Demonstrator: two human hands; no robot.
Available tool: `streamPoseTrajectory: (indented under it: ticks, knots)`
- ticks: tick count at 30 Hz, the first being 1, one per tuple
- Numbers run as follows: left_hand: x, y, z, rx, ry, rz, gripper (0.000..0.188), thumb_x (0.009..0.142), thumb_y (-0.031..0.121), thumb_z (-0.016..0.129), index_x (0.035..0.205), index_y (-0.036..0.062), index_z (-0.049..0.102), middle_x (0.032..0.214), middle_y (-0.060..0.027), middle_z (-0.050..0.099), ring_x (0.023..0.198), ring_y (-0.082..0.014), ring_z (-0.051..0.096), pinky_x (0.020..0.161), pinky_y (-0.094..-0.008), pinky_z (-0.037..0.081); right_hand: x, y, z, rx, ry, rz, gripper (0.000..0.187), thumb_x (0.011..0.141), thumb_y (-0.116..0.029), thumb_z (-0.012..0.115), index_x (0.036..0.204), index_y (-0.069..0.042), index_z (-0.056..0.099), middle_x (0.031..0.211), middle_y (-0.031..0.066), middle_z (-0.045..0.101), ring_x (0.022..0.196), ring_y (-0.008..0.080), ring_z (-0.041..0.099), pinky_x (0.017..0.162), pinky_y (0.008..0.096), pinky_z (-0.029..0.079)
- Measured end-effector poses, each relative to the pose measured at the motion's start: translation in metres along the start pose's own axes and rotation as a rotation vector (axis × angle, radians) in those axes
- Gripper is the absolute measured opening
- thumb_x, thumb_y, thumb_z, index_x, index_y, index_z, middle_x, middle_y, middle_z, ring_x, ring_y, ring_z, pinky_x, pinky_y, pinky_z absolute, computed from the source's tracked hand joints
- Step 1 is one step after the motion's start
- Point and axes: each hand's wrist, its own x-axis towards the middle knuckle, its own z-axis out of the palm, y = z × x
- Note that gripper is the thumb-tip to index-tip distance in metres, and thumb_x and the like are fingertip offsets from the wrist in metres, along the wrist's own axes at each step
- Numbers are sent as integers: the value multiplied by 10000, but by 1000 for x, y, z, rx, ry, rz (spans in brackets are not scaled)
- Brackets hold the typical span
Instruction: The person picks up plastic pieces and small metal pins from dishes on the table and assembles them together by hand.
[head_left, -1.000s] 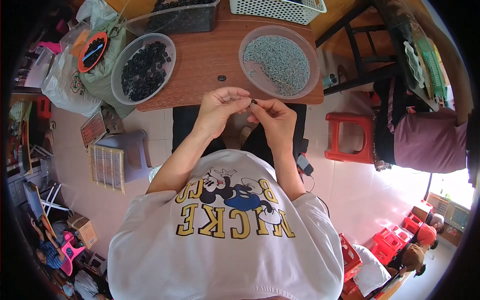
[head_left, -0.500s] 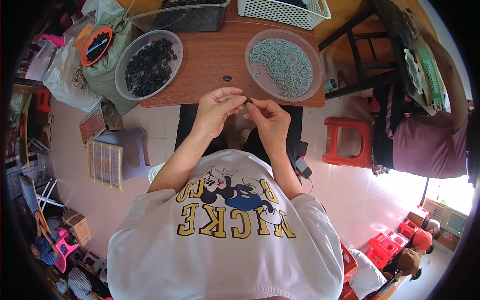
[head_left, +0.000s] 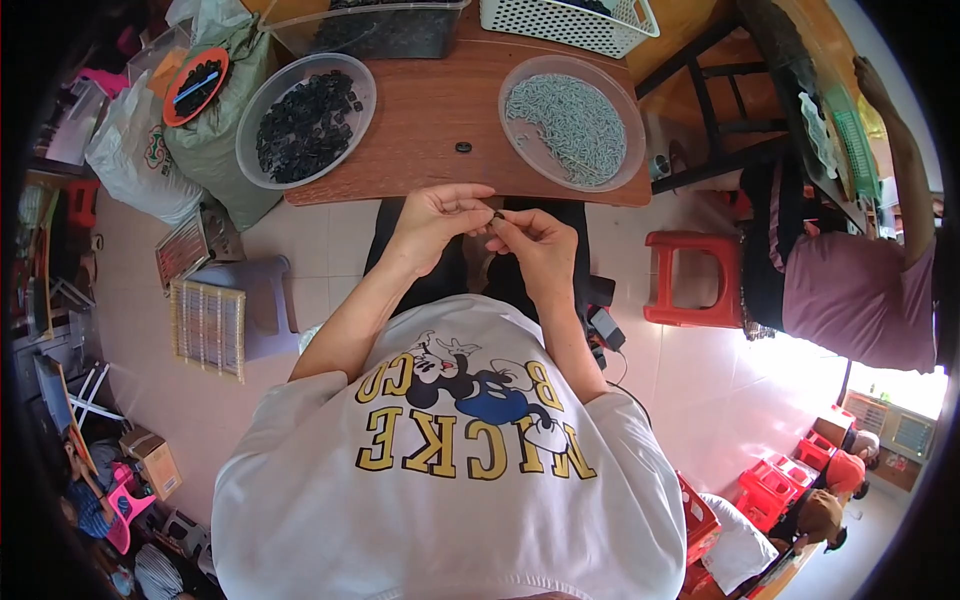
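Note:
Just off the table's front edge, my left hand (head_left: 437,226) and my right hand (head_left: 540,250) meet at their fingertips. Between them is a small black piece (head_left: 497,215), pinched by both thumbs and forefingers and mostly covered. A single black oval piece (head_left: 463,147) lies on the brown table (head_left: 430,100) beyond my left hand. To the left stands a clear round bowl (head_left: 247,150) of black plastic pieces (head_left: 305,125). At the right, another clear bowl (head_left: 634,150) holds many silvery screws or pins (head_left: 570,125), too small to tell exactly.
A clear bin (head_left: 375,35) with black parts and a white perforated basket (head_left: 570,30) stand at the table's back. Left are sacks (head_left: 225,150) with an orange dish (head_left: 196,88) on top. A red stool (head_left: 690,280) and a person in a purple shirt (head_left: 850,290) are at the right.
My hands stay pinched together on the small piece, with my right fingers shifted slightly downward. The view has moved a little; the bowls and the oval piece appear unmoved on the table.

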Motion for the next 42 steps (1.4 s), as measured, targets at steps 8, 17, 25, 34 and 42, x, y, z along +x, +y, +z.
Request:
streamPoseTrajectory:
  ticks: [8,17,25,34,42]
  knots:
    - [13,17,-16,233,189,112,268,786,56,669,1033,-39,622,826,-88,667,704,-104,606,633,-222,477,4,6,-8,134,2,-13,128,804,-7,647,909,65,631,794,134,666,607,136,627,575,223,511]
    - [72,10,-36,1312,110,578,263,739,11,646,1000,-14,631,1007,-152,631,971,-327,573,883,-373,440,15,-3,-11,215,-27,-56,107,803,0,645,898,47,633,796,131,664,616,131,626,580,216,509]
    - [54,16,-30,277,272,154,233,804,5,626,1036,-21,614,979,-127,648,880,-193,634,768,-286,503,47,-13,6,250,-55,-11,161,804,-12,639,954,46,634,803,121,667,624,122,616,574,206,500]
    - [11,52,-30,-367,196,47,273,817,5,628,1079,-61,586,978,-135,643,889,-203,638,796,-283,524,64,-28,42,106,-168,-36,117,790,34,637,904,61,631,778,130,665,578,133,616,547,216,498]
    - [5,50,-15,-200,202,181,240,819,-24,612,1058,-48,605,948,-151,651,831,-191,653,754,-300,546,60,-36,36,73,-198,-31,110,810,6,633,895,76,628,796,127,658,630,139,632,578,229,528]
